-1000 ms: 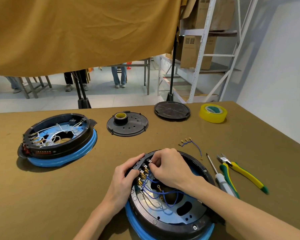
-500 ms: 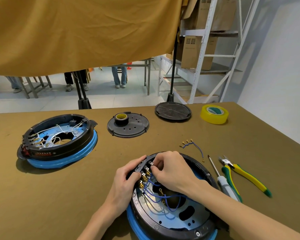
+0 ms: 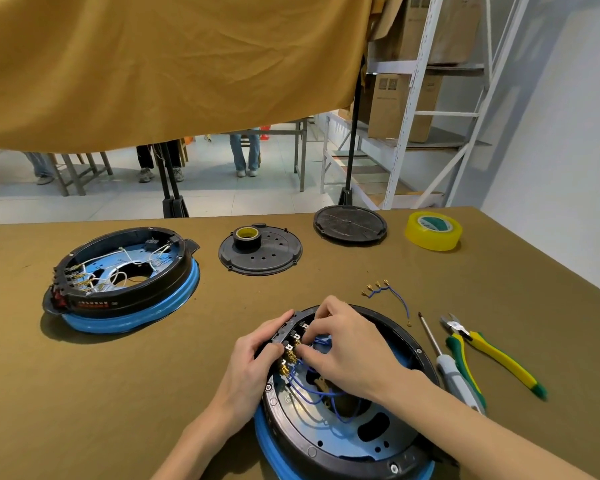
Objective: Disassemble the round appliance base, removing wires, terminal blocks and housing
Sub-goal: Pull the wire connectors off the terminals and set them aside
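Round appliance base (image 3: 340, 434) — both hands grip its terminal block (image 3: 289, 336).

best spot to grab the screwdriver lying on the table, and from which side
Grip the screwdriver by its thick pale handle at the near end, coming from above. The thin shaft points away. The cutters lie close along its right, so pinch carefully there; the appliance base crowds its left.
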{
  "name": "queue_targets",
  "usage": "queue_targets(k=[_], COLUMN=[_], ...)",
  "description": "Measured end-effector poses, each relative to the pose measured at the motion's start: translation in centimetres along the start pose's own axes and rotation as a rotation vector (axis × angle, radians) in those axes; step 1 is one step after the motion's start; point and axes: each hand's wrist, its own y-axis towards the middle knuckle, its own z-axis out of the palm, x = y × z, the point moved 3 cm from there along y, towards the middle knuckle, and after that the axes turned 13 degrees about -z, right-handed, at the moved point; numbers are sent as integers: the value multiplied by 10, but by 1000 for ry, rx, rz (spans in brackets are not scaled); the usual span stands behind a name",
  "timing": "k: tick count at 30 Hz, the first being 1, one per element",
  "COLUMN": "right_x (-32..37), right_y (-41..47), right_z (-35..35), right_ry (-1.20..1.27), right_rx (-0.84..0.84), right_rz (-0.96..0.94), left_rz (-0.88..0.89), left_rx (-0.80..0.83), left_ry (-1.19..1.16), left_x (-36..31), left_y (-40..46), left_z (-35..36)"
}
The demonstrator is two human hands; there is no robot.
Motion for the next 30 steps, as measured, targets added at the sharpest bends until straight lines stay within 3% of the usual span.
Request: queue_targets(k=[6, 30], right_x=[5, -6], right_y=[7, 3], right_z=[6, 5], right_ry=[-75, 161], right_rx=[10, 99], right_rz=[-32, -30], left_rz=[-2, 10], left_rx=[0, 35], left_ry=[3, 6], left_x=[-1, -1], left_y=[-1, 1], left_z=[0, 0])
